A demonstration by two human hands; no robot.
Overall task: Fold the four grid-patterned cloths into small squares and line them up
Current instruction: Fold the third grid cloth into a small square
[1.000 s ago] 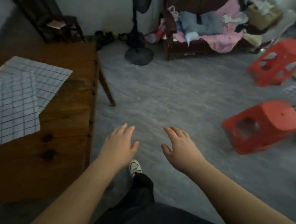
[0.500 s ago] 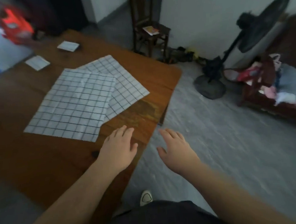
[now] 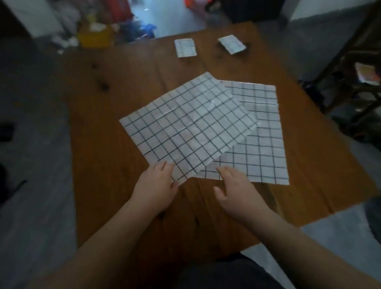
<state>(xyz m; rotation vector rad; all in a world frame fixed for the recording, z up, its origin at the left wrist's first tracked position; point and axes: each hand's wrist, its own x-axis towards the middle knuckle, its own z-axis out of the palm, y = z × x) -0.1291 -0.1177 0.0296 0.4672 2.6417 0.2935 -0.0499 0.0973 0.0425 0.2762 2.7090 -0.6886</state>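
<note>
Grid-patterned cloths lie in two states on the wooden worktop [image 3: 108,150]. Two are spread flat near its middle. The upper cloth [image 3: 190,124] sits turned at an angle and covers the left part of the lower cloth [image 3: 262,157], whose right side and near edge show from under it. Toward the far edge two more rest as small folded squares, side by side but apart. The left folded cloth [image 3: 185,47] lies nearly square to the edge, and the right folded cloth [image 3: 232,44] is turned askew.

The left hand [image 3: 156,189] is palm down with its fingers stretched forward and relaxed, their tips on the near corner of the upper cloth. The right hand [image 3: 235,188] is likewise flat and loosely spread, its fingertips touching the near edge of the lower cloth just beside that corner. Neither hand curls round the fabric. A dark wooden chair [image 3: 360,64] stands off the worktop's right side.
</note>
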